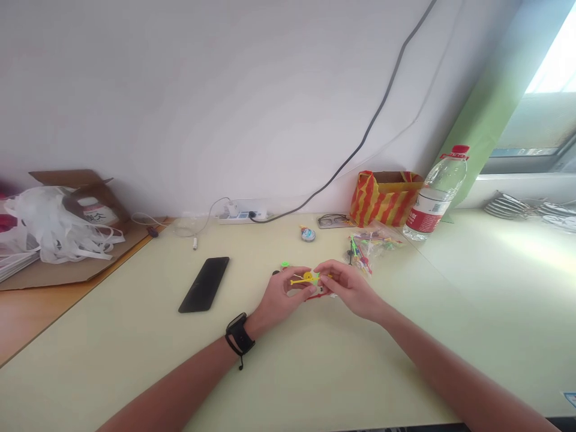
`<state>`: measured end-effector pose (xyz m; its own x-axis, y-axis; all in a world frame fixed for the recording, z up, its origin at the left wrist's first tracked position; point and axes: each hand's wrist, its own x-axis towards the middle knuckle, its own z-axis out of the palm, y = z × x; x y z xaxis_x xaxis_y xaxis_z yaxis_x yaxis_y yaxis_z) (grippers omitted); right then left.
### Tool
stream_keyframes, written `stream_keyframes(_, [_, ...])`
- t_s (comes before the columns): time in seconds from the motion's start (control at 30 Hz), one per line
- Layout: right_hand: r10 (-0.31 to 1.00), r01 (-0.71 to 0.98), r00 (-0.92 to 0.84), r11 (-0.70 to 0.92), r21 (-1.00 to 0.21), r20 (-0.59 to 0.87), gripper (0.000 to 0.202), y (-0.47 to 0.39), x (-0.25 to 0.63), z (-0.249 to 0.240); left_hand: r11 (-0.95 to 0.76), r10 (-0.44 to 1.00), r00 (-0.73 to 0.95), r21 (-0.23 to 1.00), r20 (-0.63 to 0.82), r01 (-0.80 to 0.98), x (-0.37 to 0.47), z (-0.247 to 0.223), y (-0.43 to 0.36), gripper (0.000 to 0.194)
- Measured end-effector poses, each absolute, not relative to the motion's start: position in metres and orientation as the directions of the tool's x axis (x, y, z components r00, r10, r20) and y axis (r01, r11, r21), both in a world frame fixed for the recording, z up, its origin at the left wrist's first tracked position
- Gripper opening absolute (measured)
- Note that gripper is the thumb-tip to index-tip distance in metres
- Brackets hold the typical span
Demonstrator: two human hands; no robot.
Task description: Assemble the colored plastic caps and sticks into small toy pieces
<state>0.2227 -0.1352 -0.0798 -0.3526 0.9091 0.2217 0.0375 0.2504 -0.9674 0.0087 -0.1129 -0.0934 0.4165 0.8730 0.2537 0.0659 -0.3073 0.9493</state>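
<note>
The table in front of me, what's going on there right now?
Someone is handling a thin yellow piece just above the table. The right hand pinches one end, while the left hand curls around the other; its exact grip is hard to tell. A red piece shows just below. Past the right hand lies a clear bag with colorful pieces, and a black phone lies off to the left.

Brightly lit from the window [557,71] at upper right, overexposed there; glaring on the surface [535,246], soft in fine detail.
</note>
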Motion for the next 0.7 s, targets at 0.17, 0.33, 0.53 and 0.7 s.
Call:
stream_keyframes(0.17, [0.914,0.149,-0.320,0.309,-0.939,0.250,0.022,-0.1366,0.2164,-0.0873,-0.370,0.832,0.463,0.928,0.305,0.054,0.0087,-0.0907,-0.1148,0.030])
stream_keyframes(0.33, [0.904,0.234,-0.350,0.338,-0.912,0.245,0.019,-0.1387,0.2171,-0.0849,-0.383,0.820,0.485,0.921,0.302,0.074,0.0075,-0.0931,-0.1141,0.024])
stream_keyframes(0.53, [0.907,0.310,-0.361,0.336,-0.890,0.217,0.019,-0.1379,0.2205,-0.0831,-0.414,0.833,0.458,0.899,0.311,0.142,0.0057,-0.0939,-0.1111,0.021])
stream_keyframes(0.7, [0.891,0.235,-0.383,0.348,-0.908,0.242,0.021,-0.1352,0.2234,-0.0805,-0.440,0.812,0.484,0.887,0.327,0.139,0.0046,-0.0922,-0.1096,0.018])
